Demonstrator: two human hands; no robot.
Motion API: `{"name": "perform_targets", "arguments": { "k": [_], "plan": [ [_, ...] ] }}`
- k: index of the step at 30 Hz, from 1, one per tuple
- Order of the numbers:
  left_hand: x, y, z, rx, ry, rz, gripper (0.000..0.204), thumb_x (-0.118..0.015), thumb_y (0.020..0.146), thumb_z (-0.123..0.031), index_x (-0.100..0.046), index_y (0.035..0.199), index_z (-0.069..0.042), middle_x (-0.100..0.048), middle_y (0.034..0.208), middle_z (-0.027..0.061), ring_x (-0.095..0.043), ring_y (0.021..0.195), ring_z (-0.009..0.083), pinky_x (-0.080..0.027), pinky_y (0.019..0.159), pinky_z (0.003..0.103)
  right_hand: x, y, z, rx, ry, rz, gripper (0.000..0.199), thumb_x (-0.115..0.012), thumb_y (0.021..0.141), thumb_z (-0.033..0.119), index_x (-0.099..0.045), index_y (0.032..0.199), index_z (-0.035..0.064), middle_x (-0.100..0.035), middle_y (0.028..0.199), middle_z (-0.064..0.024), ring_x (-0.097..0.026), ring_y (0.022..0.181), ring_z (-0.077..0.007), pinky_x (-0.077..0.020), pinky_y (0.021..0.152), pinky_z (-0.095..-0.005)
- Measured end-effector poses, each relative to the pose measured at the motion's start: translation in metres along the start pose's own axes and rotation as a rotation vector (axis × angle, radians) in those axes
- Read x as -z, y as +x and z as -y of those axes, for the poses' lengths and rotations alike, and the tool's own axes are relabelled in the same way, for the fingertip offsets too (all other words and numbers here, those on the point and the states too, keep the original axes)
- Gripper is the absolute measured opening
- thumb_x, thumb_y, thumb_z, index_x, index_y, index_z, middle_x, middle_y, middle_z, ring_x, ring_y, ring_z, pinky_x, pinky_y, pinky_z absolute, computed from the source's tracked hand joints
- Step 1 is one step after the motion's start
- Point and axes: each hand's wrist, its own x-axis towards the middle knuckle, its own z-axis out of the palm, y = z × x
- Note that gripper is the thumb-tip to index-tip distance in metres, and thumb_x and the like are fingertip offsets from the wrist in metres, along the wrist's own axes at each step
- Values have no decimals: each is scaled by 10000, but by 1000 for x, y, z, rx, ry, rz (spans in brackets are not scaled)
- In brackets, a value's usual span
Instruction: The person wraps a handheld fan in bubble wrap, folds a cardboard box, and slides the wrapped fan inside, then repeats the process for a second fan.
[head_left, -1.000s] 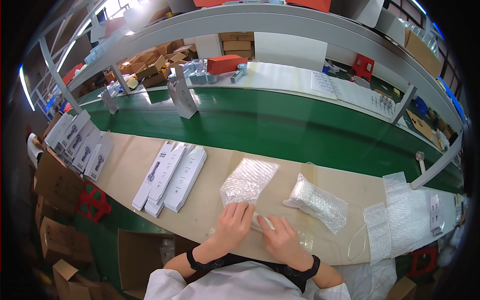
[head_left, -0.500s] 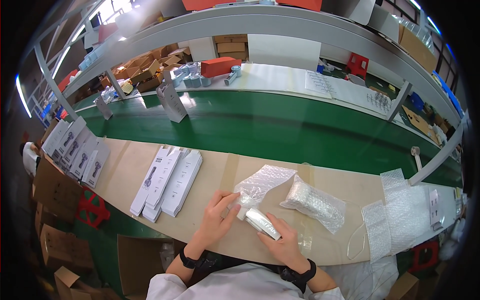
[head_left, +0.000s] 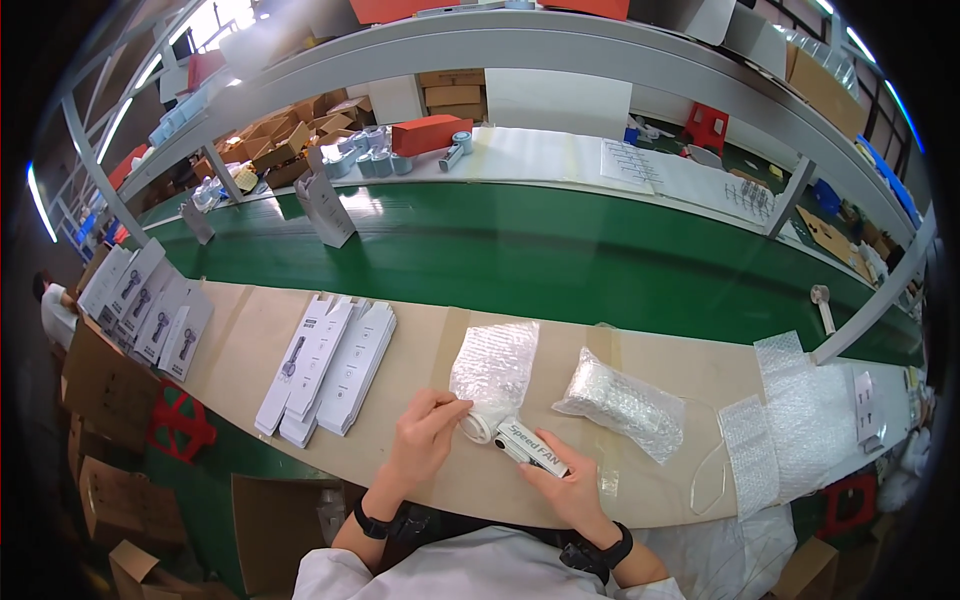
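Note:
My left hand (head_left: pixel 425 440) pinches the near open edge of a clear bubble-wrap bag (head_left: pixel 495 365) lying on the tan worktop (head_left: pixel 420 345). My right hand (head_left: pixel 565 490) holds a small white cylindrical device (head_left: pixel 525 447) by its handle. The device's round head sits at the bag's mouth, just beside my left fingers. A second bubble-wrap bag (head_left: pixel 622 402), filled and lumpy, lies to the right of the first.
Flat white cartons (head_left: pixel 328 365) are stacked to the left, with more (head_left: pixel 148 305) farther left. Loose bubble-wrap sheets (head_left: pixel 800 420) lie at the right. A green conveyor belt (head_left: pixel 560 260) runs behind the worktop, bearing an upright white box (head_left: pixel 327 208). Cardboard boxes stand on the floor at lower left.
The device came out from under my hands and now points at the bag's mouth. My left hand shifted up to grip the bag's edge.

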Motion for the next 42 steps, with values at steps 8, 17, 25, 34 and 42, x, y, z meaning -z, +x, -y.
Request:
{"name": "perform_targets", "arguments": {
  "k": [8, 17, 25, 34, 42],
  "plan": [
    [-35, -18, -44, -113, 120, 50, 409, -587, 715, 112, -600, 1120, 57, -587, 952, 168, -581, 840, 332, -501, 734, 407, -14, 1, 0, 570, -638, -229, 531, -768, 765, 63, -580, 1245, -62, -670, 1058, -168, -668, 923, -205, -523, 781, -293],
    [-35, -3, -51, -11, 85, 117, 312, -601, 707, 72, -591, 1018, 39, -578, 916, 172, -572, 847, 360, -491, 717, 408, -6, 13, -7, 307, -235, -127, 539, -760, 759, 59, -551, 1248, -27, -642, 1037, -189, -655, 902, -280, -531, 765, -361],
    [-29, 4, -54, 88, 181, -108, 264, -591, 725, 71, -601, 985, 25, -600, 861, 165, -595, 774, 354, -491, 680, 416, 14, 22, 3, -21, 102, -20, 467, -760, 774, 58, -584, 1199, -22, -665, 1038, -83, -634, 917, -158, -523, 783, -305],
    [-48, -4, -71, -159, 38, 172, 308, -577, 700, 67, -591, 1005, 23, -570, 814, 142, -592, 752, 312, -475, 617, 378, -2, 21, -24, 452, -537, 47, 407, -725, 801, 13, -579, 1180, -10, -669, 1053, -124, -653, 916, -183, -518, 773, -291],
    [-31, -2, -63, 13, -121, 189, 255, -561, 766, 66, -585, 1017, 29, -550, 821, 135, -589, 762, 306, -488, 652, 371, 14, 25, -27, 24, 300, 124, 318, -624, 854, -26, -547, 1160, 14, -639, 1008, -72, -623, 947, -165, -513, 795, -282]
  ]
}}
